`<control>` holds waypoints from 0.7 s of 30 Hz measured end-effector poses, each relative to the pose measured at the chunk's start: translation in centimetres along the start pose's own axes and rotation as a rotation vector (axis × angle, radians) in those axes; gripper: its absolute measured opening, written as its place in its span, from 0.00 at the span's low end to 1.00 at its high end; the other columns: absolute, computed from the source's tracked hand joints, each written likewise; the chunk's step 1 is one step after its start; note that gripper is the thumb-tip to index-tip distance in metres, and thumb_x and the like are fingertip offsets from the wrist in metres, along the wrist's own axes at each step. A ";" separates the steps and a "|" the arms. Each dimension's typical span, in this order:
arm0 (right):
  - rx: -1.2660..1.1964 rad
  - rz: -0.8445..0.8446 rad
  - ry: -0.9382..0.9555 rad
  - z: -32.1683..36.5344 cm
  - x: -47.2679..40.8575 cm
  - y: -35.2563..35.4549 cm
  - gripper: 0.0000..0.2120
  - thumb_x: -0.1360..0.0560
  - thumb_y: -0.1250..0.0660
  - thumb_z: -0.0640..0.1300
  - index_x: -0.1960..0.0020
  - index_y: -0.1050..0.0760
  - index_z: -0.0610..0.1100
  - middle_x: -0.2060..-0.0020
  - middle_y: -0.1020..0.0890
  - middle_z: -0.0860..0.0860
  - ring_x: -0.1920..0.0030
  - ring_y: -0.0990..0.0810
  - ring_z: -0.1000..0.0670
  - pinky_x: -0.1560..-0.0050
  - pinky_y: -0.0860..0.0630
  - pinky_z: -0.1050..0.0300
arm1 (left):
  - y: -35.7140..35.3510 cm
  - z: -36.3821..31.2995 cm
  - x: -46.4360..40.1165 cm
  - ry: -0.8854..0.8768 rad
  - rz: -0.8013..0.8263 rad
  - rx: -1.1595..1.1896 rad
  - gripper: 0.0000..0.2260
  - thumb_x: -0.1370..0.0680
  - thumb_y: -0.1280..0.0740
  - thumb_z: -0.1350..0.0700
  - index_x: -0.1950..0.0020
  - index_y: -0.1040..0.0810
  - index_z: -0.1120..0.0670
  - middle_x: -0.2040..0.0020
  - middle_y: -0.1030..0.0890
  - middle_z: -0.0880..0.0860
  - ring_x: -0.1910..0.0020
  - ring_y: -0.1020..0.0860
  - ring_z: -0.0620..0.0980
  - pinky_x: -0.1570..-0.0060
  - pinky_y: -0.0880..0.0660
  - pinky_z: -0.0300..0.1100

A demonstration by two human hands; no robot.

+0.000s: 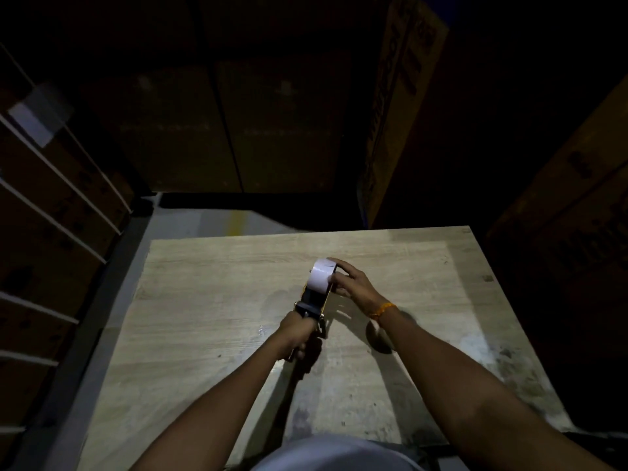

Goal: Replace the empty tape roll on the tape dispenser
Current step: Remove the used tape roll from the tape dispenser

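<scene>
Gripping the handle of the tape dispenser, my left hand was wrapped shut around it, fingers curled under and mostly hidden in shadow, so that grip held the tool over the wooden counter. Just beyond that grip, at the far end of the dispenser's dark frame, sat the white tape roll, standing on edge with its broad band facing up toward the camera. My right hand was on the right side of the roll, fingers spread and bent against its flank and far rim, the thumb near the side closest to me; that grip was partly open, cupping the roll rather than clenched around it. I could not tell whether the roll was fully seated on the hub, since my right hand covered that side. An orange band circled my right wrist. Below and to the right of the right-hand grip, a dark round shape lay on the counter, half under my forearm; it was too dim for me to say what it was. Beyond both grips the counter's far edge met a grey floor, and stacked cardboard boxes stood in darkness around it.
</scene>
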State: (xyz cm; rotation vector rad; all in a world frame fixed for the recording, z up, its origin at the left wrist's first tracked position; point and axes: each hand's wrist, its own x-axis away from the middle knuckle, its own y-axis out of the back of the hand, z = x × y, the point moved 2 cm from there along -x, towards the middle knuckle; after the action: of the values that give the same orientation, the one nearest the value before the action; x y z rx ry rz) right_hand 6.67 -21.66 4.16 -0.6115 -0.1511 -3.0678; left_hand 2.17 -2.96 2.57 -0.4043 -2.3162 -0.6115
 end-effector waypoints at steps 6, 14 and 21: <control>-0.020 0.030 0.029 0.7 0.1 0.8 0.29 0.24 0.26 0.45 0.25 0.28 0.54 0.33 0.19 0.47 0.36 0.18 0.45 0.41 0.17 0.46 | -0.1 -0.6 -0.5 0.095 0.121 0.188 0.04 0.24 0.39 0.56 0.57 0.33 0.54 0.71 0.36 0.53 0.78 0.39 0.48 0.71 0.40 0.37; -0.024 0.011 0.109 1.1 0.5 1.2 0.30 0.24 0.24 0.45 0.24 0.28 0.52 0.37 0.17 0.47 0.38 0.17 0.48 0.50 0.18 0.56 | -0.1 -1.2 -0.2 0.119 0.166 0.236 0.07 0.24 0.38 0.59 0.59 0.35 0.53 0.70 0.38 0.52 0.77 0.41 0.48 0.72 0.42 0.37; -0.047 -0.060 0.140 0.9 0.7 0.9 0.33 0.27 0.22 0.42 0.24 0.28 0.48 0.33 0.19 0.45 0.35 0.18 0.47 0.52 0.19 0.62 | -0.2 -1.4 -0.5 0.066 0.087 0.160 0.07 0.26 0.36 0.53 0.56 0.29 0.56 0.68 0.32 0.55 0.75 0.35 0.51 0.72 0.35 0.39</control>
State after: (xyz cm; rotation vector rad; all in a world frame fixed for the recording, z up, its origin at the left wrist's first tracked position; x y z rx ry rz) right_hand 6.36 -22.42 5.35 -0.3987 -0.0969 -3.1665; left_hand 3.27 -3.91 3.07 -0.4011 -2.2523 -0.3885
